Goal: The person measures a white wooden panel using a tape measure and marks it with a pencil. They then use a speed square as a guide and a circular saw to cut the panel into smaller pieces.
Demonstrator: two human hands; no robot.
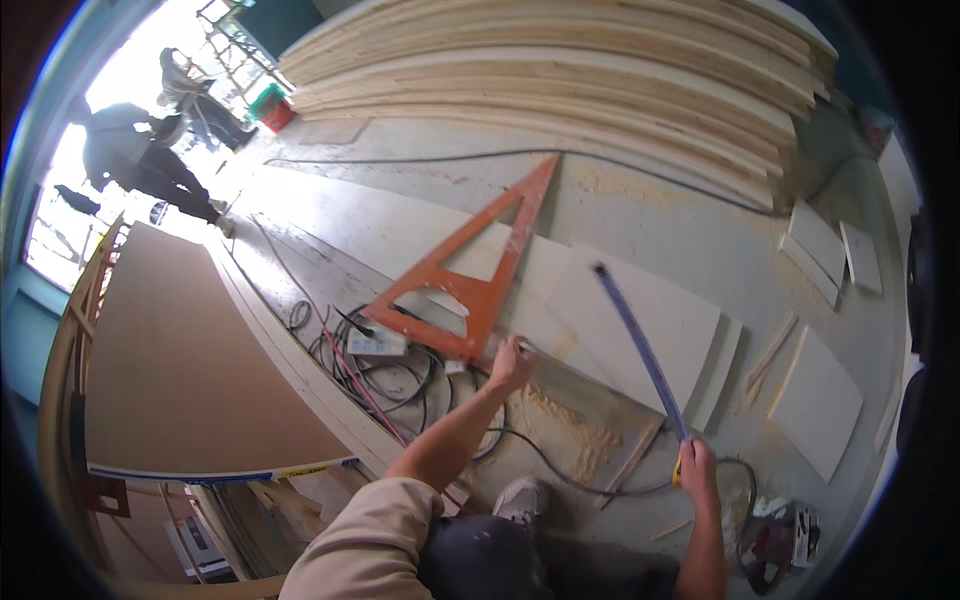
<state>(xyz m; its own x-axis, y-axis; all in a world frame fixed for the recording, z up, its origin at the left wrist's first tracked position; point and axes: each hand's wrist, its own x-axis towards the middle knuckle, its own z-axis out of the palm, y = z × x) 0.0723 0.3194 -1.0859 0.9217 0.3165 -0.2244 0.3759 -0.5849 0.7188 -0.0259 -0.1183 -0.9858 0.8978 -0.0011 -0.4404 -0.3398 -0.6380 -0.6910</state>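
Note:
My right hand (698, 470) is closed around a tape measure (678, 472), of which a little yellow case shows. Its dark blade (640, 345) is drawn out, slanting away to the upper left over a pale board (600, 310). My left hand (512, 365) is closed at the board's near edge, beside the lower corner of a large orange triangular set square (497, 300). Something small and light shows at its fingertips, too small to name. The set square lies across the stacked pale boards and has cut-out openings.
Coiled cables and a white power strip (378, 343) lie left of the boards. Sawdust (560, 430) covers parts of the floor. A power tool (785, 540) sits at lower right, near offcuts (818, 400). Tall sheet stacks (550, 80) stand behind; two people are at far left.

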